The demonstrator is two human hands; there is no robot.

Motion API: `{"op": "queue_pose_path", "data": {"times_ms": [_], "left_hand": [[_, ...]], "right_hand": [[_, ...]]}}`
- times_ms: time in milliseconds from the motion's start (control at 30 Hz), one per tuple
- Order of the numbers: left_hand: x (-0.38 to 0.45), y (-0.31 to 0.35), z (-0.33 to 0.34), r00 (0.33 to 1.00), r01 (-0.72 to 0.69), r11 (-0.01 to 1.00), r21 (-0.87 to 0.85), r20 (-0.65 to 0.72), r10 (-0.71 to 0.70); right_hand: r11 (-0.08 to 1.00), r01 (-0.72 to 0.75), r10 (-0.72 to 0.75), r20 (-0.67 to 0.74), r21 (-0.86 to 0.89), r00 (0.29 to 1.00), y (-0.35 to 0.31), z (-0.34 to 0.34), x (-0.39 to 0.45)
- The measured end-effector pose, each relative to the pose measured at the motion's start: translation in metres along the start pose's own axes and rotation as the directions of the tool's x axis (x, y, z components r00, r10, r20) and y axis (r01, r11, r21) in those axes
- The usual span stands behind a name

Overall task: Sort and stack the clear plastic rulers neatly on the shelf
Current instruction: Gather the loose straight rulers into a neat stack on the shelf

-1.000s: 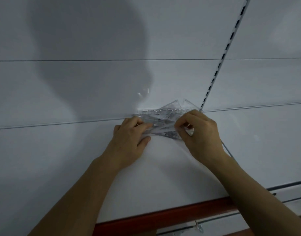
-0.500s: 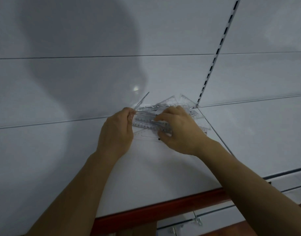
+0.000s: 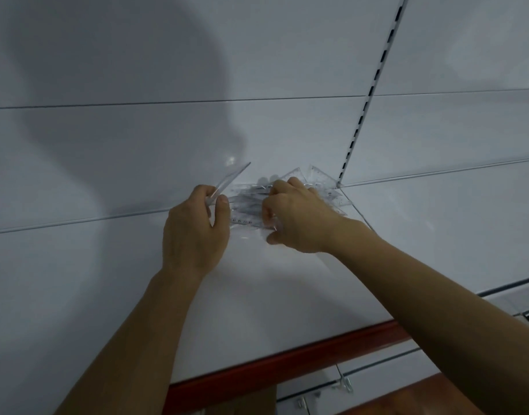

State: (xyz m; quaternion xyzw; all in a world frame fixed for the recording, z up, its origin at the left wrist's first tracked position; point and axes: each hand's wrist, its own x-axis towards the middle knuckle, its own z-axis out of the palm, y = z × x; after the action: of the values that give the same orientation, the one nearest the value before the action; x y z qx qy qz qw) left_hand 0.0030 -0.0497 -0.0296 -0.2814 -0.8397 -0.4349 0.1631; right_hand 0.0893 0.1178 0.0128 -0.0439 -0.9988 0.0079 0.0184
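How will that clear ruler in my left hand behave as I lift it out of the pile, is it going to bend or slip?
The clear ruler juts out straight from the left hand without sagging, so it is probably stiff. It looks thin, so likely light. Its glossy plastic may slide between pinching fingers or across the pile of rulers on the smooth white shelf.

White panelled back wall with horizontal seams; slotted upright rail at right. Red front trim. Large soft shadow upper left. Dim light.
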Motion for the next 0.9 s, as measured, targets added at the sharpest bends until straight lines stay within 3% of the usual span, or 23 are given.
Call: {"op": "queue_pose_path", "data": {"times_ms": [100,167,233,300,367,467,667,900], "left_hand": [[-0.002,0.003,-0.003,1.000,-0.019,0.998,-0.053,-0.020,0.018],[-0.003,0.004,-0.002,0.999,-0.033,0.995,-0.089,-0.021,0.031],[-0.004,0.006,-0.001,0.999,-0.036,0.994,-0.106,0.001,0.037],[-0.008,0.011,0.003,0.998,-0.031,0.991,-0.132,0.048,0.037],[-0.012,0.019,0.006,0.993,-0.034,0.988,-0.151,0.109,0.051],[-0.013,0.043,0.014,0.964,-0.096,0.982,-0.166,0.230,0.133],[-0.027,0.129,0.059,0.853,-0.181,0.938,-0.296,0.429,0.299],[-0.072,0.241,0.156,0.729,0.051,0.815,-0.577,0.579,0.364]], "right_hand": [[0.977,0.001,0.029,-0.138,0.215,0.990,0.004,0.007,-0.013],[0.886,-0.055,0.158,-0.188,0.461,0.969,0.010,0.008,-0.026],[0.687,-0.132,0.345,-0.161,0.715,0.925,0.019,0.005,-0.044],[0.411,-0.156,0.486,-0.071,0.898,0.871,0.029,0.003,-0.068],[0.296,-0.148,0.570,-0.051,0.944,0.820,0.045,0.004,-0.093],[0.261,-0.124,0.657,-0.082,0.957,0.750,0.079,0.007,-0.128],[0.137,-0.096,0.705,-0.029,0.986,0.709,0.151,0.003,-0.202],[0.030,-0.030,0.774,-0.005,0.999,0.633,0.250,0.003,-0.306]]}}
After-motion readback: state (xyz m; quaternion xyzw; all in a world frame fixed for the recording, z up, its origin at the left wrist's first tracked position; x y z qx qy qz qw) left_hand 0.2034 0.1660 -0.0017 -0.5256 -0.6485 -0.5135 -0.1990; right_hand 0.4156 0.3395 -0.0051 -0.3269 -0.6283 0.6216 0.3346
